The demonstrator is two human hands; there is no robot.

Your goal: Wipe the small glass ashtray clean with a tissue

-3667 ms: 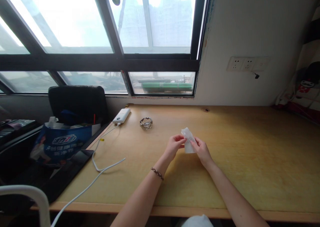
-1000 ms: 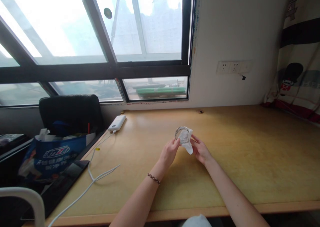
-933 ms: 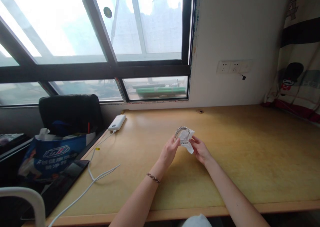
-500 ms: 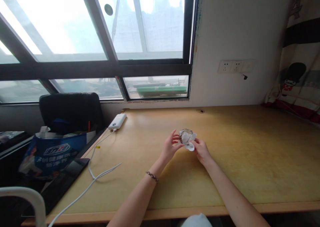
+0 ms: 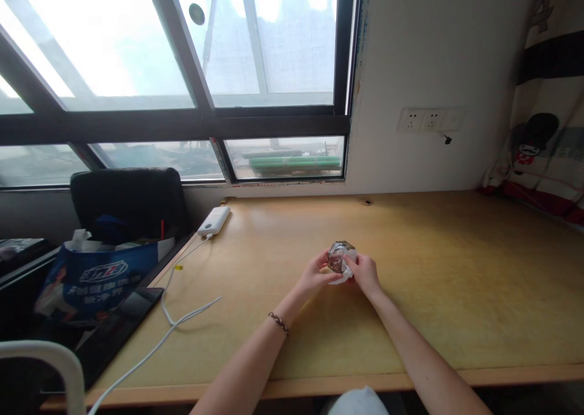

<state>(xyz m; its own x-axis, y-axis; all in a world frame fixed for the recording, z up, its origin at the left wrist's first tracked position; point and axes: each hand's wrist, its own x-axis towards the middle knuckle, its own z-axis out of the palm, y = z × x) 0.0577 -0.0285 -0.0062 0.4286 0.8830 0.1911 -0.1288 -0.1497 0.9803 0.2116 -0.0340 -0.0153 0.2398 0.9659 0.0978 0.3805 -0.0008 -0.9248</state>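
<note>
Two hands are meeting over the desk [image 5: 460,281], right of the power bank [image 5: 214,221] and nearer the person. The left hand [image 5: 314,276] is cupping the bangle [image 5: 338,251] from its left, fingers curling behind, thumb reaching beneath. The right hand [image 5: 366,275] is pinching the tissue [image 5: 347,272] and holding it against the bangle's lower right; whether any is passing through the ring, I am unable to tell.

I am judging the bangle light and stiff, its shiny metal inclining to slip, its openwork perhaps snagging fibres and bending under a hard squeeze. I am rating the tissue almost weightless, limp and tearable. I am favouring a fingertip grip on the bangle's outer rim, opposite the tissue, and a flat pinch on the tissue's bunched part, sparing its loose end.

Farther out, the cable [image 5: 172,324] is running from the power bank toward the person. The bag [image 5: 104,293] is sitting left of the power bank, the chair [image 5: 132,196] standing left and beyond.
</note>
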